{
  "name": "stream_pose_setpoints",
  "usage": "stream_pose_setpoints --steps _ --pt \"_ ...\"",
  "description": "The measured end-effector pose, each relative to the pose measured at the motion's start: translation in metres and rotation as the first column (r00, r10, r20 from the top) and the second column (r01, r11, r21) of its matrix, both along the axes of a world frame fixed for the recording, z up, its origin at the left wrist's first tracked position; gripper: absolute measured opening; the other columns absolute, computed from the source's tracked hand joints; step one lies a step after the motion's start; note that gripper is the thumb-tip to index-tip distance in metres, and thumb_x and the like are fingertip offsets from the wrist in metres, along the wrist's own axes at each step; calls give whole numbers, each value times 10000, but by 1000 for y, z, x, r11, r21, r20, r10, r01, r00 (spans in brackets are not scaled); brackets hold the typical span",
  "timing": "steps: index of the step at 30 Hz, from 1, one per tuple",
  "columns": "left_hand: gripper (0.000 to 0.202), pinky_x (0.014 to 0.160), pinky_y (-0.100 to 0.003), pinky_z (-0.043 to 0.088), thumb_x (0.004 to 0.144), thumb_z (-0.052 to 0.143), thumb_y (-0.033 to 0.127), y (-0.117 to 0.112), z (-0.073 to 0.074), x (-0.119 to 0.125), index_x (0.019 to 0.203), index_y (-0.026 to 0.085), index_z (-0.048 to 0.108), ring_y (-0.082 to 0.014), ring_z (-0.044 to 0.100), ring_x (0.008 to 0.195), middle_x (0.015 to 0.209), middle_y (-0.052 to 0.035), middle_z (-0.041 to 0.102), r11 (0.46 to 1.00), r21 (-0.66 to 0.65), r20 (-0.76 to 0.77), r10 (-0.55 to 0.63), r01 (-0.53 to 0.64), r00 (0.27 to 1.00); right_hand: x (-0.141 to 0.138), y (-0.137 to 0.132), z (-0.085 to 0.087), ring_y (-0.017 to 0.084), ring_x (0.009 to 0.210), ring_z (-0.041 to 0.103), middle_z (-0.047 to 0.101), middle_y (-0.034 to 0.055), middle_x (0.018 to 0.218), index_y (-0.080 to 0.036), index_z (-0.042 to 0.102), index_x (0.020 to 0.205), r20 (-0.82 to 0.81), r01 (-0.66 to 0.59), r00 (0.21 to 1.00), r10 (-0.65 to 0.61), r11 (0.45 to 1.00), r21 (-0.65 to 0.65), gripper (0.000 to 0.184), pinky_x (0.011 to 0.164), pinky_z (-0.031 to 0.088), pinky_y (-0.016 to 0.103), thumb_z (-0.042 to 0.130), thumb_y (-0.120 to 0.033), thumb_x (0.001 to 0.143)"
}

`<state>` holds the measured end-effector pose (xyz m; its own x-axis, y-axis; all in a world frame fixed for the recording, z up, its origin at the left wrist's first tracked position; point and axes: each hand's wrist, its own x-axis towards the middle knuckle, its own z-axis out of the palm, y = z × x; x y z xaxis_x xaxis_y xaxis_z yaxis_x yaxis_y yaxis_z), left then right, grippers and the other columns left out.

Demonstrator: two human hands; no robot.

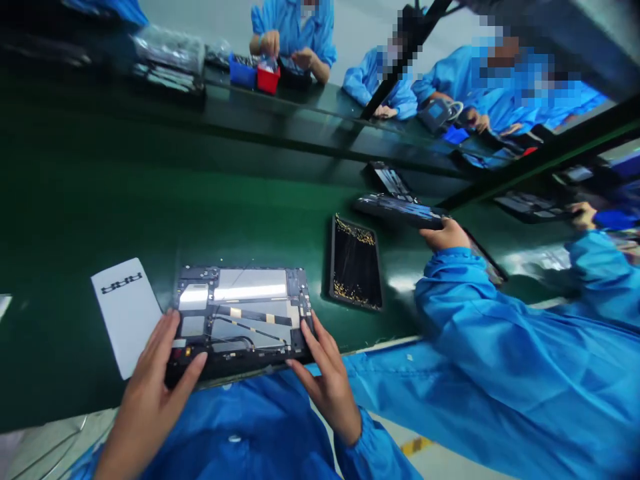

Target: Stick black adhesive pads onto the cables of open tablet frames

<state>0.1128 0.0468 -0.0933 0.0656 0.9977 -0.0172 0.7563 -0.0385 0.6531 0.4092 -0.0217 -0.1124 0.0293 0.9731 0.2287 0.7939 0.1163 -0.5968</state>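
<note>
A tablet with its back off (253, 323) lies at the table's near edge, showing silver battery packs, dark flat cables and a black frame. My left hand (163, 360) grips its left end, thumb on the near left corner and fingers along the side. At the opposite end, my right hand (325, 373) holds the near right corner between thumb and fingers. Left of the tablet lies a white sheet (127, 320) bearing a row of small black pieces. A black tray (356, 263) with many tiny gold-coloured parts along two ends stands to the right.
From the right, a co-worker's hand (447, 237) holds a dark tablet-like device (400, 210) above the green table (150, 213). Another device (393, 181) lies behind it. A raised shelf (300, 110) carries a blue bin (243, 72) and a red bin (269, 79); several people sit beyond.
</note>
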Motion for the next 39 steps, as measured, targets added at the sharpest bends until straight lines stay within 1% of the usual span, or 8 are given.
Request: stream_pose_setpoints --steps 5,9,15,22,27,30,35,39 --pt "636 1189 -469 410 985 502 464 8 6 5 1572 317 306 -285 411 1463 1616 -54 384 994 111 72 -28 20 997 10 17 14 337 1409 477 399 135 1588 -275 396 1553 23 -28 999 27 997 74 601 1093 500 530 602 -339 992" --pt "703 1248 -434 297 966 495 491 76 9 8 1576 199 302 -261 347 1501 1637 -94 333 991 123 154 -73 55 985 24 93 20 323 1422 464 400 129 1589 -263 471 1511 5 -73 997 73 985 158 592 1145 455 517 657 -366 958" --pt "694 1215 -441 342 921 525 439 170 -9 3 1510 95 398 -290 408 1465 1562 -190 436 997 73 131 -34 24 991 28 210 -15 330 1306 588 613 182 1389 -164 672 1295 -40 -147 988 148 989 13 495 1121 475 514 731 -411 869" --pt "489 1191 -465 368 967 469 506 118 5 -67 1332 209 603 -257 488 1395 1483 -95 555 979 191 80 62 -76 995 12 203 -13 357 1356 507 516 172 1477 -203 575 1404 178 -220 964 196 967 129 511 1121 444 585 646 -355 922" --pt "379 1123 -512 439 964 481 478 76 -16 -106 1107 219 718 -291 584 1278 1369 -106 638 965 232 20 124 -125 992 -26 225 -2 363 1334 512 482 150 1510 -237 612 1369 313 -387 888 338 915 111 512 1084 467 586 696 -202 865" --pt "351 1104 -480 470 971 488 475 65 -23 -109 1091 248 728 -278 599 1262 1345 -83 653 953 286 -10 110 -102 994 -38 236 -4 347 1326 527 513 152 1483 -241 608 1372 287 -378 898 335 919 110 558 1079 471 584 724 -169 831" --pt "319 1041 -399 543 944 542 507 59 -5 -100 1132 328 727 -262 657 1205 1346 -24 665 951 301 -10 -71 71 997 -24 248 6 296 1359 509 528 124 1477 -253 644 1322 67 -361 932 357 931 49 506 1147 412 547 754 -201 830" --pt "314 855 -306 632 909 583 481 78 5 -91 1195 418 699 -244 702 1141 1328 40 681 907 350 -18 -245 236 969 30 299 32 258 1238 599 640 104 1304 -202 684 1199 -60 -111 992 109 993 -31 347 1099 472 491 759 -304 876"
